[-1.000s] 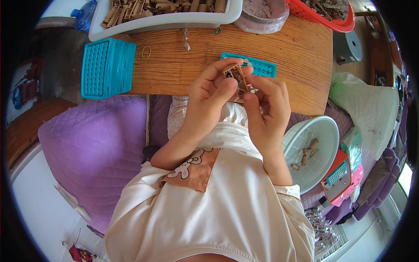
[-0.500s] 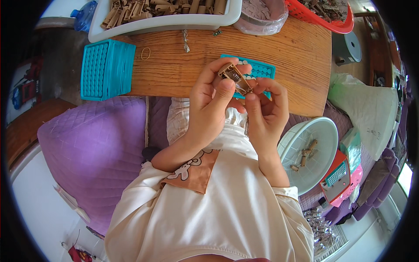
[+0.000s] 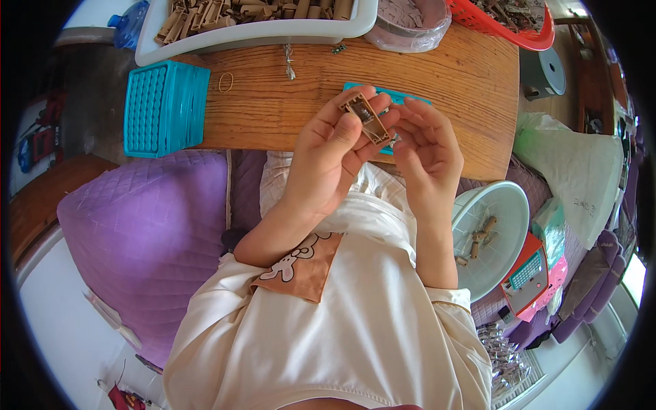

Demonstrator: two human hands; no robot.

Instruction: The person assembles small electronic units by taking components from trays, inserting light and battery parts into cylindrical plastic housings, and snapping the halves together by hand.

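Note:
My left hand (image 3: 320, 154) pinches a small tan plastic casing (image 3: 373, 128), its open side facing up. Dark metal parts, one like a coil spring, show inside the casing. Just to the right, my right hand (image 3: 435, 152) has its fingers bent and spread apart, close to the casing's lower end. No object is visible in it, though its inner fingertips are partly hidden. Behind both hands lies a teal tray (image 3: 353, 87) on the wooden table, mostly covered by them.
Stacked teal trays (image 3: 147, 109) stand at the table's left. A white bin (image 3: 260, 39) of tan casings, a round tub (image 3: 410, 39) and a red basket (image 3: 540, 42) line the far side. Metal pieces (image 3: 290, 63) and a rubber band (image 3: 225, 83) lie between. A pale basin (image 3: 502, 256) holds several tan pieces.
My right hand has moved off the casing, slightly right, and its fingers have spread. My left hand still holds the casing, now turned a little, with its inside more in view.

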